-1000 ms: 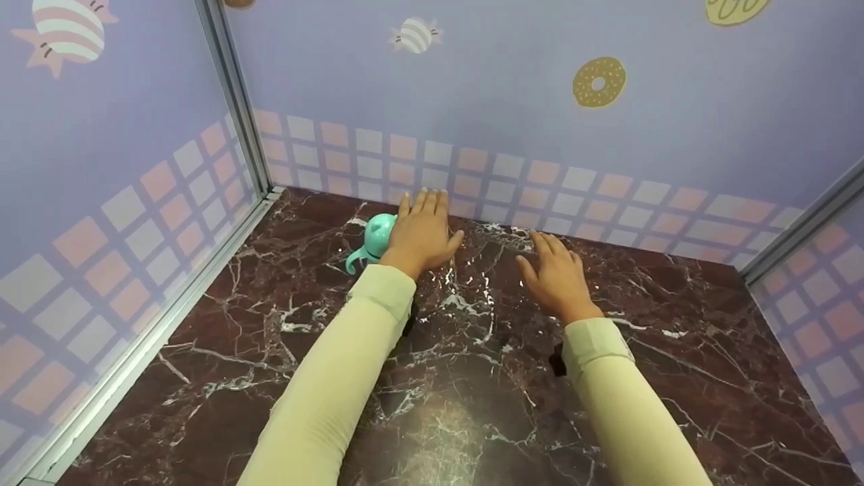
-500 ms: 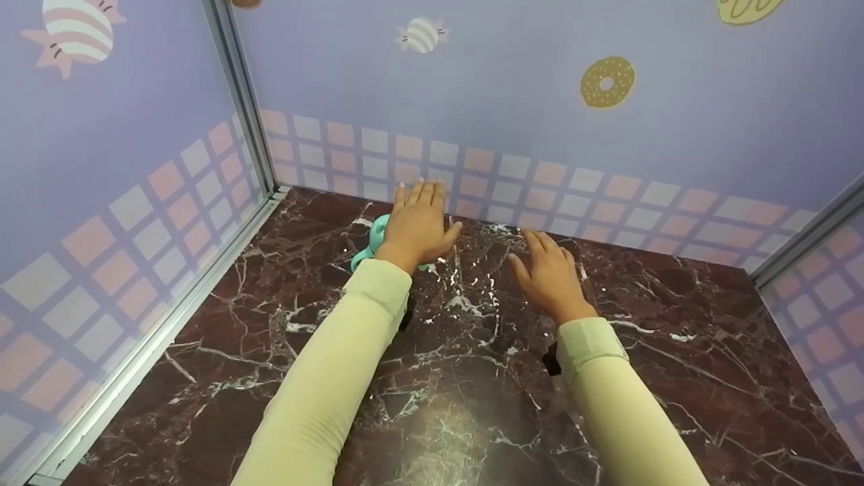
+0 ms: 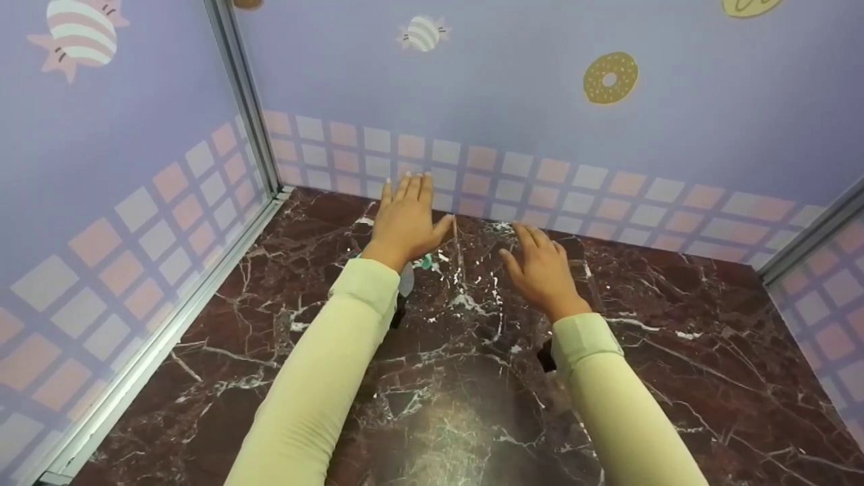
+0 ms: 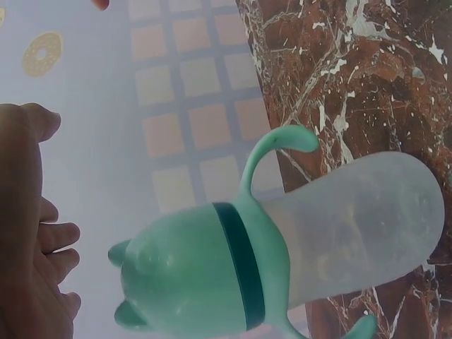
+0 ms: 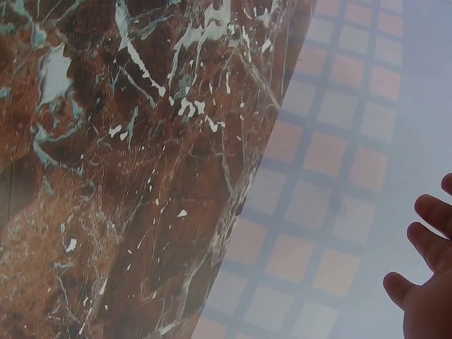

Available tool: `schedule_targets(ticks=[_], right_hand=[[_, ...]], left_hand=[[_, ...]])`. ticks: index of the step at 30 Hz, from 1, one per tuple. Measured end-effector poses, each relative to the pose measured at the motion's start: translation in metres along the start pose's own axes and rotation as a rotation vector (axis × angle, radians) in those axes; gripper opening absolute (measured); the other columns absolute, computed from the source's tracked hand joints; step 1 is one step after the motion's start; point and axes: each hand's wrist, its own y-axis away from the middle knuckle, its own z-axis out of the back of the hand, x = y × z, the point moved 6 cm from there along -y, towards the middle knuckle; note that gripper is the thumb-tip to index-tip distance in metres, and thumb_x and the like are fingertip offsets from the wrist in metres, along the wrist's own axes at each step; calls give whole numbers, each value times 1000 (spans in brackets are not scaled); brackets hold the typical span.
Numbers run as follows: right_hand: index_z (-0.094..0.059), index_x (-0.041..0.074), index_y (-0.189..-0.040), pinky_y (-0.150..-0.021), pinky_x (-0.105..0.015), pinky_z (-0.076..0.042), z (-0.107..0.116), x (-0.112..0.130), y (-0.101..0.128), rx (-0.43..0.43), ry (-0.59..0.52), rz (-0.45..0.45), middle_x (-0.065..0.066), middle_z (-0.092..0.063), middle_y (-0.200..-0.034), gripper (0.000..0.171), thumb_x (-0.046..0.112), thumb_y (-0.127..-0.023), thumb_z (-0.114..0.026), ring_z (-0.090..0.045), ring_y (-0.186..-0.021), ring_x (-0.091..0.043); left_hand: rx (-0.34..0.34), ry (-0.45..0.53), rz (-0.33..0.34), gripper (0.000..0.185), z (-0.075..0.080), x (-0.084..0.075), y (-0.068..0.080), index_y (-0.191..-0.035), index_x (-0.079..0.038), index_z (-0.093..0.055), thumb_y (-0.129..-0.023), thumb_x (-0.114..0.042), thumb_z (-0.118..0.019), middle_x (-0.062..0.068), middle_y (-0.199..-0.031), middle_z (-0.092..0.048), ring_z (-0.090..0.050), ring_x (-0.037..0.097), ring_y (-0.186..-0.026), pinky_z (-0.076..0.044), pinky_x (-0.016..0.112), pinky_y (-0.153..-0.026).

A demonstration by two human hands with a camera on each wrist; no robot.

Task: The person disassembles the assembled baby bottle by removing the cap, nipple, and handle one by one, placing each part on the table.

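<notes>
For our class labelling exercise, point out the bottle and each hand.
Bottle [image 4: 274,254], left wrist view: green handle collar.
Left hand [image 3: 403,228], head view: back of the hand.
Right hand [image 3: 543,273], head view: back of the hand.

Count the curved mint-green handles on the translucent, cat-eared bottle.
2, both in the left wrist view: the upper handle arches above the bottle; the lower handle shows at the bottom edge, partly cut off. Any on the far side would be hidden.
</notes>
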Motion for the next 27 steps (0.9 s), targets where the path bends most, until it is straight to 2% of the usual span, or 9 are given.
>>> schedule_targets(ticks=[8, 14, 21, 27], right_hand=[[-35, 11, -150, -114, -58, -26, -4, 4, -1, 21, -19, -3, -17, -41, -150, 61, 45, -100, -44, -38, -139, -35], [-33, 11, -151, -115, -57, -24, -8, 9, -2, 35, -29, -3, -18, -40, -151, 62, 44, -100, -44, -38, -139, -36], [-33, 12, -151, -116, -57, -24, -12, 16, -5, 40, -36, 0, -16, -40, -151, 61, 44, -100, -44, -38, -139, -36], [-33, 13, -151, -116, -57, -25, -14, 20, -6, 39, -53, 4, -17, -41, -149, 61, 45, -100, -43, -39, -138, -36]], left_hand=[[-24, 38, 23, 84, 4, 12, 5, -157, -8, -3, -98, -61, -29, 11, -163, -10, -6, 29, -152, 5, 51, -122], [-28, 65, 42, 83, 1, 25, 10, -157, -8, -4, -98, -61, -31, 12, -163, -10, -6, 29, -152, 7, 49, -122], [-39, 105, 67, 85, 0, 38, 15, -157, -9, -3, -97, -62, -31, 14, -163, -12, -7, 29, -152, 4, 50, -122], [-51, 116, 77, 86, -2, 47, 17, -156, -6, -7, -97, -62, -33, 16, -162, -16, -10, 31, -151, 2, 50, -123]])
